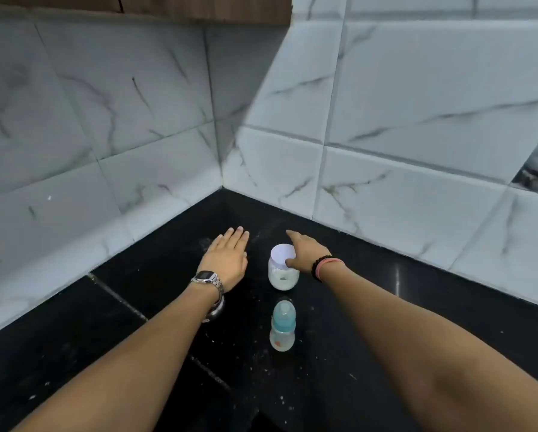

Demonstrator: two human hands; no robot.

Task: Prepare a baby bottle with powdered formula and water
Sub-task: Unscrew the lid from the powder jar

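Head view: right hand (305, 249) fingers spread, thumb touching formula jar (282, 267) lid, nothing gripped. Left hand (227, 255) flat, empty, at jar's 9 o'clock. Jar likely light, smooth; grasp around lid.

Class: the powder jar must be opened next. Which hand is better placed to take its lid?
Right hand: it hovers at the clear powder jar's white lid; the left hand lies flat, apart.

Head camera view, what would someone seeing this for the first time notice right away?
Two bare forearms reach over a black countertop in a corner of white marble-look tiles. The right hand is at the white lid of a powder jar, while the left hand lies flat and open to the jar's left. Nearer the camera stands a capped baby bottle with a blue collar.
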